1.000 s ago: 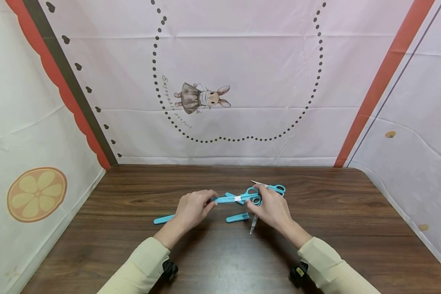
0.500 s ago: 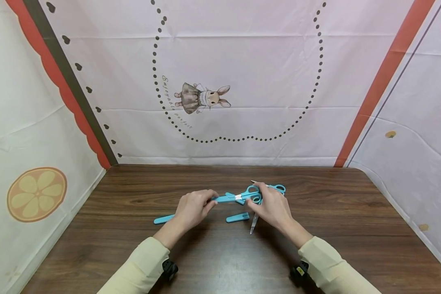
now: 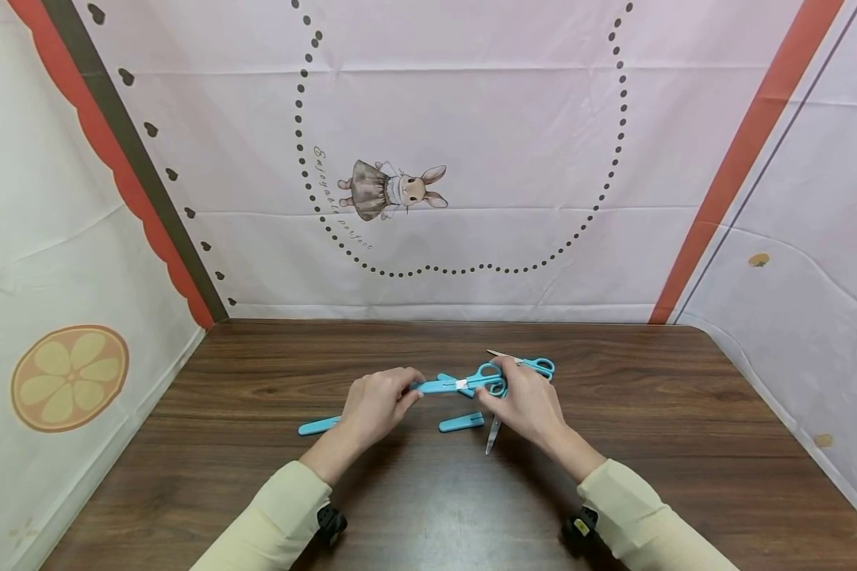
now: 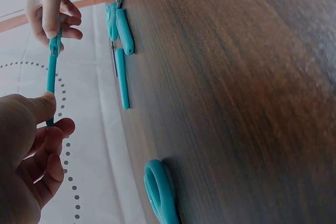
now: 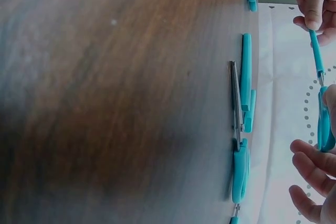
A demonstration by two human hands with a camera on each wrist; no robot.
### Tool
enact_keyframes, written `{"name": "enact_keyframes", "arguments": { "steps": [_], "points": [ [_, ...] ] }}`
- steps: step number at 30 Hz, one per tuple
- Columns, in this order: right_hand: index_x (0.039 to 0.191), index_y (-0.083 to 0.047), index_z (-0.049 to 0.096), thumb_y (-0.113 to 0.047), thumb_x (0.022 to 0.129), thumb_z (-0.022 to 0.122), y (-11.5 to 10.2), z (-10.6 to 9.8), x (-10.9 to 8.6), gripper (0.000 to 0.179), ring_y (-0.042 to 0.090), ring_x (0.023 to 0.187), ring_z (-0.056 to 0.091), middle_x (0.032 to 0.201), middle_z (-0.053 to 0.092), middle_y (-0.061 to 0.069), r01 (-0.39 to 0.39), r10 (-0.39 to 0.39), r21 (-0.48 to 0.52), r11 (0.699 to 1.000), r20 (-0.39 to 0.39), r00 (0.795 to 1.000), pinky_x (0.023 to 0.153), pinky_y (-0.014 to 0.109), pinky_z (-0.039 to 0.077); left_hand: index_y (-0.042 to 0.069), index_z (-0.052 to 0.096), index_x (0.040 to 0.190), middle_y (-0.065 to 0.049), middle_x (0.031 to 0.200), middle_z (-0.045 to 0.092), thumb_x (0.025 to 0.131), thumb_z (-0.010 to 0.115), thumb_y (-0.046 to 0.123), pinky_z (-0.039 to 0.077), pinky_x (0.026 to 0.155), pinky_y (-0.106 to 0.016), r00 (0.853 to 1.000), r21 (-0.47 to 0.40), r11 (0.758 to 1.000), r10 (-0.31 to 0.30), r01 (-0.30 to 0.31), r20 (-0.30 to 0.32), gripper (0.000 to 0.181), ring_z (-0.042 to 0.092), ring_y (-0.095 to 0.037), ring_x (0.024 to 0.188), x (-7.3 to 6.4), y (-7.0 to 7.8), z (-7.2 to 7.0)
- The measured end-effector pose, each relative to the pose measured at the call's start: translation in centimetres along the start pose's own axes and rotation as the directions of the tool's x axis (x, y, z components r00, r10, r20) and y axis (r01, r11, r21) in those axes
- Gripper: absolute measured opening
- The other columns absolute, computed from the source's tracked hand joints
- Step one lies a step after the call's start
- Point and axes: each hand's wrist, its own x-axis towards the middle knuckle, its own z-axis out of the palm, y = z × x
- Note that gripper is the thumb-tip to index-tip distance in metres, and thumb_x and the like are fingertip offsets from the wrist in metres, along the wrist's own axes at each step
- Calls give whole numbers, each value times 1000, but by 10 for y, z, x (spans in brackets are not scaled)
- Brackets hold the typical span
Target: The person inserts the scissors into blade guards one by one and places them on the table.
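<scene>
Above the table, both hands hold one pair of scissors (image 5: pixel 325 121) with light-blue handles, its blades in a blue sheath (image 3: pixel 437 387). The left hand (image 3: pixel 374 404) pinches the sheath's far end between thumb and fingers. At the other end, the right hand (image 3: pixel 530 403) grips the handle loops. White metal shows where the sheath meets the handles. Beneath lie a loose blue sheath (image 3: pixel 462 423) and another sheath (image 4: pixel 124 30) close by. Bare scissors blades (image 3: pixel 493 436) point toward the person, their handles partly hidden by the right hand.
Behind the right hand lie other scissors (image 3: pixel 541 366) with bare blades. Left of the left hand, a blue sheath end (image 3: pixel 319 426) sticks out; a looped handle (image 4: pixel 161 190) shows there in the left wrist view. A printed cloth (image 3: pixel 464 159) stands along the table's (image 3: pixel 257 357) back edge.
Over the last second the held scissors' handles rise slightly, then dip back. Both hands keep their hold, and the things on the table stay put.
</scene>
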Motion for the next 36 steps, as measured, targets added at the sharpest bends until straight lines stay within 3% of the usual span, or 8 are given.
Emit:
{"name": "enact_keyframes", "arguments": {
  "steps": [17, 36],
  "points": [
    [112, -9, 60, -34, 77, 69, -1, 2, 0, 44, 4, 44, 36, 66, 60, 1, 5, -5, -4, 1000, -17, 1000, 40, 22, 29, 18, 69, 97, 9, 78, 64, 85, 67, 24, 30, 42, -15, 999, 36, 999, 21, -23, 33, 14, 43, 1, 51, 3, 1, 1],
    [113, -9, 60, -34, 76, 69, -4, 3, 1, 46, 4, 44, 35, 65, 58, 0, 41, -42, -19, 999, -66, 997, 39, 21, 27, 18, 68, 98, 8, 75, 62, 84, 68, 22, 27, 39, -16, 999, 34, 998, 52, -52, 16, 15, 41, -1, 47, 5, 3, 0]
  ]
}}
